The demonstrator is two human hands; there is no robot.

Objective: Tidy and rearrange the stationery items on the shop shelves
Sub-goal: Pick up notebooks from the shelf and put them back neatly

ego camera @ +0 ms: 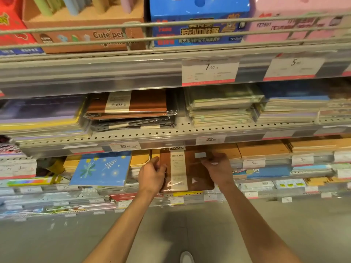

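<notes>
Hands: left hand (152,174) grips brown notebook (187,169) at its left edge; right hand (218,166) pinches its upper right.
Axis: long side runs away, into the shelf.

In front of me the perforated middle shelf (144,134) carries stacks of wrapped brown notebooks (131,106) and pale green notebooks (220,105). Above, the wire-railed top shelf (114,59) bears a "Cute pet" box (85,35) beside a blue box (199,29).

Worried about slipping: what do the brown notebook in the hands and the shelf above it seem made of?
Brown notebook: leather-look cover, probably in clear plastic wrap, judging by glossy glare, with a cream paper band. Shelf: likely beige painted metal, with punched holes.
</notes>
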